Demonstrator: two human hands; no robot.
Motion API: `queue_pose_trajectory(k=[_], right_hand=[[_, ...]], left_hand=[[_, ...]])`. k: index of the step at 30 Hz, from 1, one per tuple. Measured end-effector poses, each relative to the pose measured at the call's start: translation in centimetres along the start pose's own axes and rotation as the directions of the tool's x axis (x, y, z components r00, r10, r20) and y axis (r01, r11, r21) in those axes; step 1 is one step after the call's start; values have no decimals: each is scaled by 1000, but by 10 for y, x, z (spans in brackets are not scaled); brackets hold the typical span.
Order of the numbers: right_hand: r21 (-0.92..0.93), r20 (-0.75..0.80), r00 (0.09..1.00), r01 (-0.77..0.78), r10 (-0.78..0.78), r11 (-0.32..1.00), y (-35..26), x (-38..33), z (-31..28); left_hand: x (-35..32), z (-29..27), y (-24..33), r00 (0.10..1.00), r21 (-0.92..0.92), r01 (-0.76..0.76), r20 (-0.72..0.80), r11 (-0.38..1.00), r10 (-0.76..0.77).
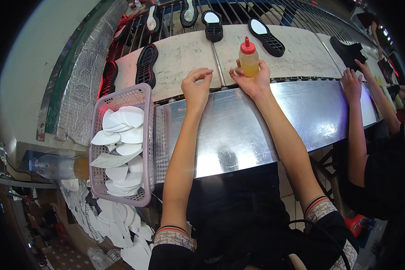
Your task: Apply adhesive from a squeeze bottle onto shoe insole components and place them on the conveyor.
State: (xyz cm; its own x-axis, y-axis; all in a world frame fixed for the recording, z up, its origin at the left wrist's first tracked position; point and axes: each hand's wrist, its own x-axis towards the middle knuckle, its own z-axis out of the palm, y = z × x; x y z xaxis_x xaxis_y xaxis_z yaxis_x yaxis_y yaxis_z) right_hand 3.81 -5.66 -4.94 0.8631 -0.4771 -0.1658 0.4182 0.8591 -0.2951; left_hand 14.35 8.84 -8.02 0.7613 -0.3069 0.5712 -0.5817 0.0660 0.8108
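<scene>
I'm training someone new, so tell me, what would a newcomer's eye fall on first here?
Probably the red-capped bottle of yellow liquid, upright in the right hand near the top centre. Then the lilac basket holding white pieces, at the left end of the shiny metal table. Beyond the table, black shoe soles lie on the pale surface.

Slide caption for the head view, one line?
Right hand holding a red-capped bottle, left hand curled, before black shoe soles; basket of white pieces at left.
</scene>
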Motion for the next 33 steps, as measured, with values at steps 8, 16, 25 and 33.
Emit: queue_pose_trajectory(k=[8,16,25,33], right_hand=[[6,-14,1000,16,-16,1000,-5,0,-5],[15,2,1000,12,-12,1000,-6,2,-5],[17,17,1000,12,-12,1000,-8,6,-9],[9,83,996,-23,22,1000,-8,5,-11]], left_hand=[[-3,3,27,936,-95,341,122,935,-329],[2,4,18,920,-249,365,247,897,-306],[6,-5,20,909,-152,397,204,905,-364],[42,-51,-36,979,845,-64,-50,532,199]])
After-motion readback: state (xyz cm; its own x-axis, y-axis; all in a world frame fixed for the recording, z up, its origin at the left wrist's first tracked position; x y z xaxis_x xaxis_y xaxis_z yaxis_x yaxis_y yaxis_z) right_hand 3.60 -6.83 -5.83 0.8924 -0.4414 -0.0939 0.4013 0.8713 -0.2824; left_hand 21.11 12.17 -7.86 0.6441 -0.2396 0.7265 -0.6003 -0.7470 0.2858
